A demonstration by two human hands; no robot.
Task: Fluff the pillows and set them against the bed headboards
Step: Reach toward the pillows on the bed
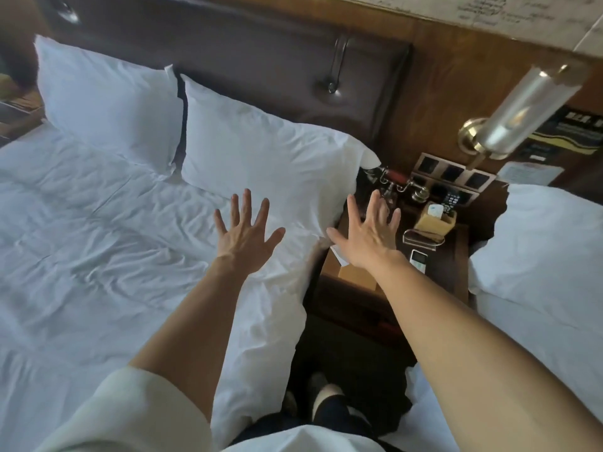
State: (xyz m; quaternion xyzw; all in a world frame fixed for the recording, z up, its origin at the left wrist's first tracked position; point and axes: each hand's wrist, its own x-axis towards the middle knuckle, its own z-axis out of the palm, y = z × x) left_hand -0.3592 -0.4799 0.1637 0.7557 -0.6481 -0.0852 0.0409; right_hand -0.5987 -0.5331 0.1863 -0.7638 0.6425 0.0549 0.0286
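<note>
Pillows, two of them and both white, stand propped against the dark padded headboard [244, 50] at the top of the left bed [81, 243]. The far pillow [107, 99] leans at the left, the near pillow [261, 151] sits just beside it, and their inner edges overlap a little. The near pillow's right corner juts past the edge of the mattress toward the bedside table [456, 259]. The sheet below them is white and heavily creased. Both bare arms reach forward from the bottom of the view. The left hand [244, 236] is held over the sheet just short of the near pillow's lower edge, its fingers [247, 203] spread wide and straight, gripping nothing; whether it touches the linen cannot be told. The right hand [368, 236] is over the gap between the mattress and the table, near the pillow's right corner, its fingers [354, 210] likewise splayed and holding nothing. A cream sleeve [137, 415] covers the upper left arm. On the table stand an old-style telephone [396, 185], a wooden tissue box [435, 221] and a small white remote [418, 260]. A brass wall lamp [522, 115] with a glass shade hangs above a switch panel [453, 172]. A second bed [548, 252] with white linen lies at the right.
</note>
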